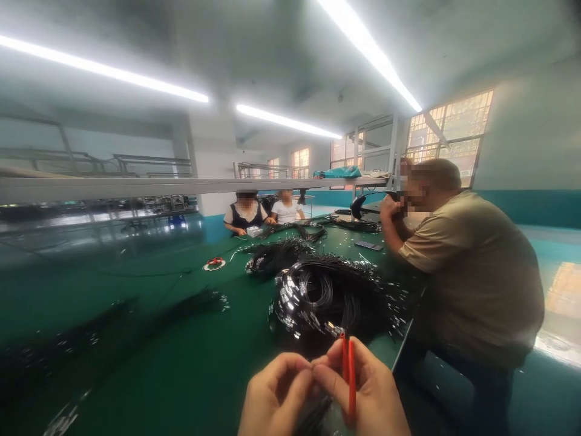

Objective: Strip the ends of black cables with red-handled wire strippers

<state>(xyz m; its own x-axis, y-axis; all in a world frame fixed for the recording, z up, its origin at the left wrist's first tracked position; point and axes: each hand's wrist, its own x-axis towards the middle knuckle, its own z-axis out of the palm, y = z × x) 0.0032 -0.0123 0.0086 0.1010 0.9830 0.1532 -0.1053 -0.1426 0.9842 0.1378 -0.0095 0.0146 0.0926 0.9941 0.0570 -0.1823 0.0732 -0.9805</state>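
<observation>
Red-handled pliers (348, 378) sit firmly gripped in the closed right hand (365, 390), a steady hold suited to close work, beside the curled left hand (275, 399), its pinch hidden, above a glossy coil of black cable (327, 297) with bright metal terminals on the green bench top (136, 375).

This was a factory workshop for wiring work: a long green-topped workbench (136, 387) ran down a large room, heaped with coils of thin black cable (327, 297) tipped with shiny metal terminals. Seated workers (242, 221) in short sleeves sat along it under long white fluorescent tube lights (285, 119), with a grey metal shelf rail (136, 188) spanning the bench, teal-painted lower walls (526, 209) and tall metal-framed windows (447, 130) beyond
</observation>
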